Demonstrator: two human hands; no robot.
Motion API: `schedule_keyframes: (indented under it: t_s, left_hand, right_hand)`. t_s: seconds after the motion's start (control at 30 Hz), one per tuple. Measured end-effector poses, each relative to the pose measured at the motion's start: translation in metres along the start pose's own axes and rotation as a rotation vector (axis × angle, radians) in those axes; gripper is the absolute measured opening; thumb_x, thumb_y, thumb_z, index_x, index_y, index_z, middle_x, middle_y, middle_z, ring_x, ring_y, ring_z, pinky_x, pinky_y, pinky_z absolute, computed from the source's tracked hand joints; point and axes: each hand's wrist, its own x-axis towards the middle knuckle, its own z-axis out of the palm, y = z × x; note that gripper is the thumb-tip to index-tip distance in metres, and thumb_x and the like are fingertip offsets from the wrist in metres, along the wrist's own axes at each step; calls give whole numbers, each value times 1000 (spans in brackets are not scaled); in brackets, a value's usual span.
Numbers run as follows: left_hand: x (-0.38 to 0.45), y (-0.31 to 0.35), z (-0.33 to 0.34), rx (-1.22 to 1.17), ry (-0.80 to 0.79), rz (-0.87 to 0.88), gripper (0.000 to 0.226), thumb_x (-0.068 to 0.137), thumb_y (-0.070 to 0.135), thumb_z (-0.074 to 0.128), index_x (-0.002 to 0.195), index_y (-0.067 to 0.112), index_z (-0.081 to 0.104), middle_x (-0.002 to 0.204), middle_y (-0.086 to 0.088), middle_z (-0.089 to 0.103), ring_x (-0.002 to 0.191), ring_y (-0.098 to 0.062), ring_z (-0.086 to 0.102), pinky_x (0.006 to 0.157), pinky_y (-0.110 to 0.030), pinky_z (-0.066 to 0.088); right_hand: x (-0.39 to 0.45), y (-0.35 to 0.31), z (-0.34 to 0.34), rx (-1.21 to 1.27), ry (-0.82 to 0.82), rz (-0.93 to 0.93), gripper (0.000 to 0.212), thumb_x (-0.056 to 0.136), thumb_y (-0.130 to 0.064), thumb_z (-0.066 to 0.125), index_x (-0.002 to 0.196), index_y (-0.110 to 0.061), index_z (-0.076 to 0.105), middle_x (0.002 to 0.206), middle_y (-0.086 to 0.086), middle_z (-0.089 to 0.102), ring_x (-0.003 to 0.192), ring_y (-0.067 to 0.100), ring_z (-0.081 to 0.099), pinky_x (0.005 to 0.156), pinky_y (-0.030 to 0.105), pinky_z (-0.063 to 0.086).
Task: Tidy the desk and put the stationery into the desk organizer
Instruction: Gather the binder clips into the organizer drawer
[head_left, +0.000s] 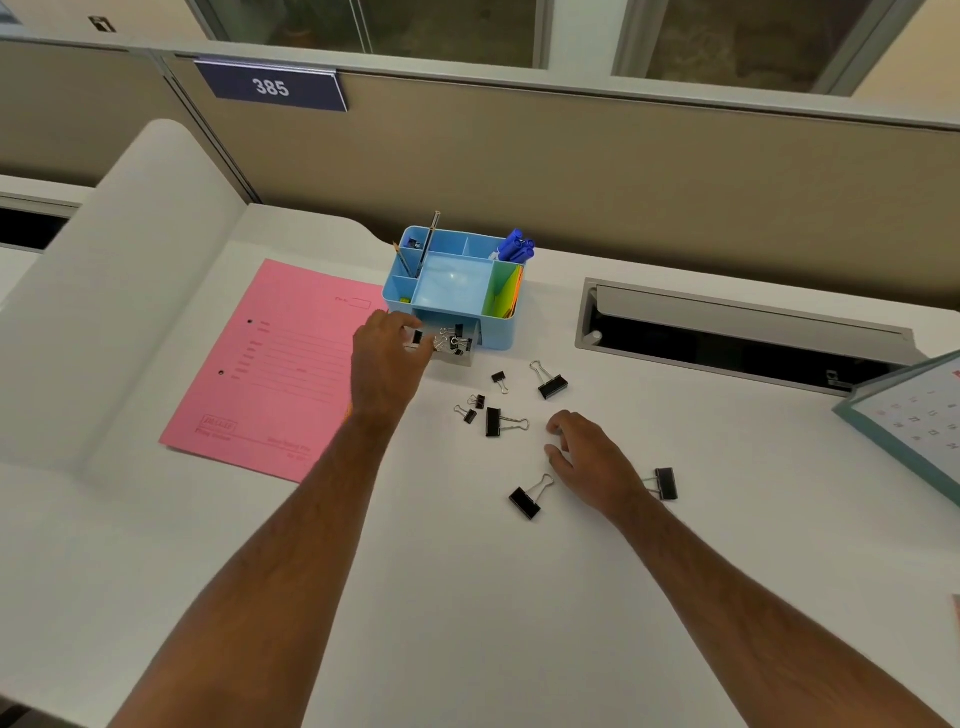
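Our left hand reaches to the front of the light blue plastic desk organizer, its fingertips pinching a small black binder clip right at the left edge of the organizer's small pulled-out drawer. That drawer sits open at the near face of the organizer and already holds a tangle of black clips with silver wire handles.

Our right hand hovers low over the white desk surface, nearer to us and to the right, fingers loosely curled and holding nothing. Around it lie the loose clips: a large black binder clip far of the hand, a tiny one just left of that, two tiny ones side by side, and a medium clip just left of the fingertips. Another large clip lies near-left of the wrist, and one more lies just right of it, partly behind the wrist.

The organizer stands at the far middle of the desk, with blue markers in its far right compartment, coloured paper notes in the right slot, and a pencil leaning in the far left one. A pink paper file folder lies flat to the left, its far right corner close beside the organizer. A desk calendar shows at the right edge.
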Motion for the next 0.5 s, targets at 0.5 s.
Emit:
schedule_keyframes:
  t_s: [0.5]
  left_hand:
    - [-93, -17, 48, -4, -333, -76, 28, 96, 29, 68, 124, 26, 67, 125, 3, 61, 118, -21, 52, 98, -41, 49]
  right_hand:
    - [0, 1, 1, 19, -14, 22, 25, 98, -24, 61, 120, -18, 54, 98, -11, 47, 92, 13, 50, 77, 26, 39]
